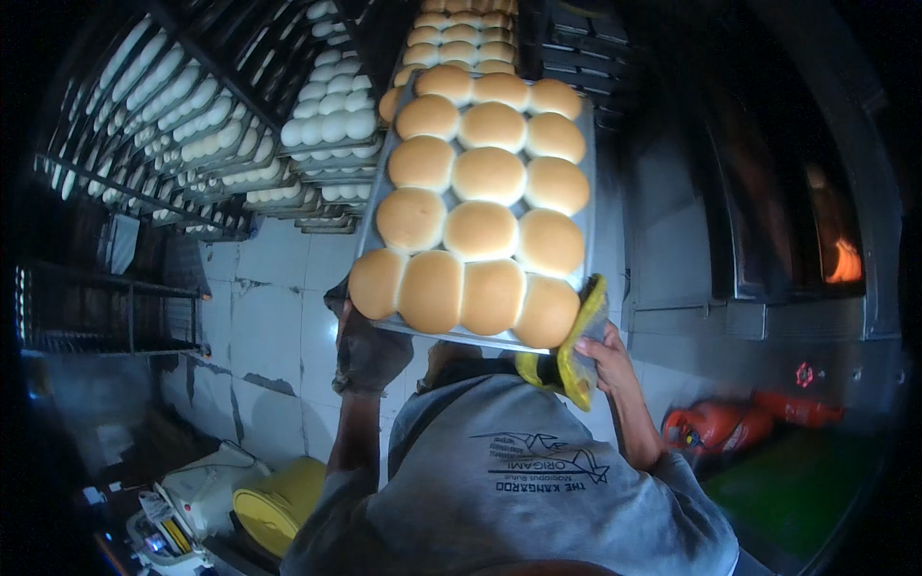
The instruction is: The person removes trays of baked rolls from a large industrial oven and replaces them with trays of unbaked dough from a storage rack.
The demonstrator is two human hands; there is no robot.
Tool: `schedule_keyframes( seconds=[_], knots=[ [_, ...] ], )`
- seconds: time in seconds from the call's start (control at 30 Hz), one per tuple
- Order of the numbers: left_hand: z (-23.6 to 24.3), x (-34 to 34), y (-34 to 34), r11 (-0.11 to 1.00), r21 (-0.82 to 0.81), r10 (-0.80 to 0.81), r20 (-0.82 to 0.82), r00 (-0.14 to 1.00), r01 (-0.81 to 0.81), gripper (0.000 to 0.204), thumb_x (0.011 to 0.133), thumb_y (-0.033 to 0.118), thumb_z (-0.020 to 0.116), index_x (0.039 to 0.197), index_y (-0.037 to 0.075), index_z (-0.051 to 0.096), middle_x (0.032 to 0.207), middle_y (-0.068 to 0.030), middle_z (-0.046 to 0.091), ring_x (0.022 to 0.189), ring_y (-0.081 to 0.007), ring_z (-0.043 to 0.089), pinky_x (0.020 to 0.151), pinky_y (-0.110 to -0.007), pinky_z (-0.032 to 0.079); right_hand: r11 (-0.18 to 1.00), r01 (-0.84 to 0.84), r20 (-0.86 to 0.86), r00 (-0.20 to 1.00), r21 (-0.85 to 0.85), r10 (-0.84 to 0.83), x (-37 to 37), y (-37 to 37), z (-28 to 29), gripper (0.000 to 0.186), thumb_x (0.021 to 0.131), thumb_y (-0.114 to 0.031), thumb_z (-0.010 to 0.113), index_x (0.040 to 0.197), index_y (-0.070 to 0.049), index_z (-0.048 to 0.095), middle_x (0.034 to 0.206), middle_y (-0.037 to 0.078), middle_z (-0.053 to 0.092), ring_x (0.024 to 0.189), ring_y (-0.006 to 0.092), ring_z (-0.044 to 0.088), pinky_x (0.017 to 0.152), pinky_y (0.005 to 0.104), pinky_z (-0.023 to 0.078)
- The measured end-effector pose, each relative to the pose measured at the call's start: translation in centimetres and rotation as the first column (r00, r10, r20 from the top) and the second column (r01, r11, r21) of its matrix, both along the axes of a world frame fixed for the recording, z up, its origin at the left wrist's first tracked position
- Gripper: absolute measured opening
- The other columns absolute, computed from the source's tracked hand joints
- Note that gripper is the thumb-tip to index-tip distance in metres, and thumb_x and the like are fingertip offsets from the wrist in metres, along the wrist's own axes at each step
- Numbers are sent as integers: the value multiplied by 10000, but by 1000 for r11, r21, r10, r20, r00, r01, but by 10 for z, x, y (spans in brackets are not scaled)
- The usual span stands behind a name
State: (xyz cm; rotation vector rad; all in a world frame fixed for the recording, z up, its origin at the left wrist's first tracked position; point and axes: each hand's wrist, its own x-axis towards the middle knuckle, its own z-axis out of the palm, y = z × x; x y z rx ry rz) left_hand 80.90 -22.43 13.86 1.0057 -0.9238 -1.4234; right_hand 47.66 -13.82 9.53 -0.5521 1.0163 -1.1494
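A metal baking tray point(480, 339) full of golden-brown buns point(488, 176) is held out in front of my body, its near edge close to my grey shirt. My left hand point(373, 353), in a dark glove or mitt, grips the near left corner; its fingers are partly hidden by the tray. At the near right corner my right hand point(605, 357) closes on a grey pad with yellow edging point(588, 346), which is folded against the tray's side. Beyond the far end, more browned buns point(459, 36) sit in rows.
Racks on the left hold trays of pale dough pieces point(331, 125). An orange glow point(845, 261) shows in the dark oven front at right. Red cylinders point(720, 424) lie lower right. A yellow round container point(279, 504) and a white appliance point(206, 485) stand lower left.
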Motion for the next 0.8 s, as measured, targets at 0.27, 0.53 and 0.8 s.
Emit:
schedule_keyframes(
  seconds=[0.27,0.53,0.8],
  knots=[
    [-54,64,-77,969,243,159,-739,655,39,361,1003,322,526,1265,74,545,1255,-54,600,1133,-152,595,959,-325,513,990,-135,63,989,-43,137,29,-119,-33,407,804,-71,733,1180,-17,585,1079,61,678,921,155,666,864,316,545],
    [-84,76,-130,931,267,28,-729,684,248,603,976,476,529,1462,141,405,1447,-38,464,1313,-188,443,1088,-374,388,998,-61,8,998,17,61,27,-174,-40,398,817,-77,721,1187,-7,592,1095,73,673,945,161,663,881,324,542],
    [17,34,-252,893,-42,-83,964,254,449,529,920,345,564,1388,109,490,1332,-164,558,1143,-363,586,963,-430,473,933,344,-197,927,102,-320,32,-287,6,500,875,-109,706,1300,34,483,1120,130,648,992,234,655,860,352,561]
  ],
)
